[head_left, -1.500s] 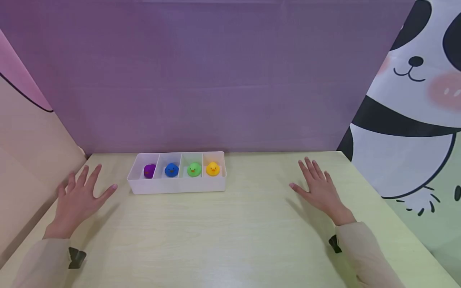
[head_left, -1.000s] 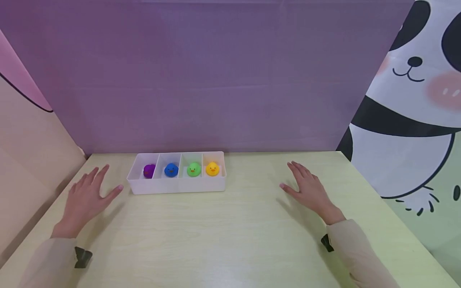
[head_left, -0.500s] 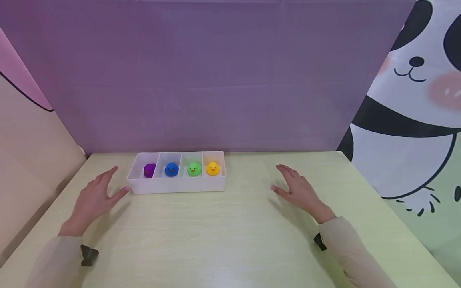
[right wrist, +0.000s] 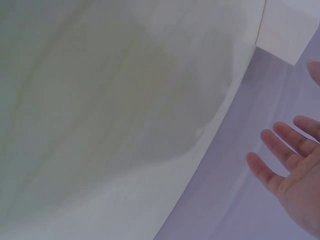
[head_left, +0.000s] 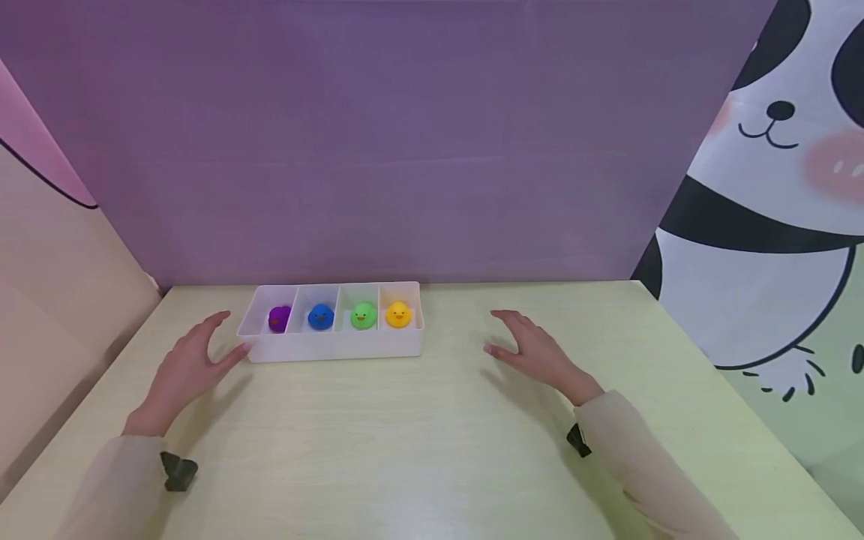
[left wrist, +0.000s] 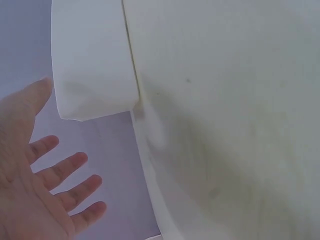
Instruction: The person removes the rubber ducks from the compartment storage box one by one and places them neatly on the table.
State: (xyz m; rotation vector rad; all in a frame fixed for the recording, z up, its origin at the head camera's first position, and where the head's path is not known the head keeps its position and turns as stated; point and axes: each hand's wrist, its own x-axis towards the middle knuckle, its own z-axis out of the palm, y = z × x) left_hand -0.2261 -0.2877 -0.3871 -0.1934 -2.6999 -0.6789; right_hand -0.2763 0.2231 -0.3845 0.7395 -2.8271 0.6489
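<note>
A white box [head_left: 334,347] with several compartments in a row stands near the table's back edge. From left to right it holds a purple toy duck [head_left: 279,319], a blue one, a green one [head_left: 364,316] and a yellow toy duck [head_left: 398,314], one per compartment. My left hand [head_left: 185,371] is spread beside the box's left end, thumb tip right at its front corner, holding nothing. Well to the right of the box, my right hand [head_left: 540,356] hovers over the table with thumb and fingers apart and nothing between them. Both wrist views show the box's outer wall [left wrist: 95,60] near the fingers.
The pale wooden table [head_left: 405,450] ends at a purple cloth backdrop [head_left: 391,150]. A panda picture [head_left: 763,195] covers the wall on the right, and a pale wall [head_left: 61,300] runs along the left side.
Both hands have moved inward, the left one rightward up to the box's end and the right one leftward. Their fingers have come closer together. The box and ducks stay put.
</note>
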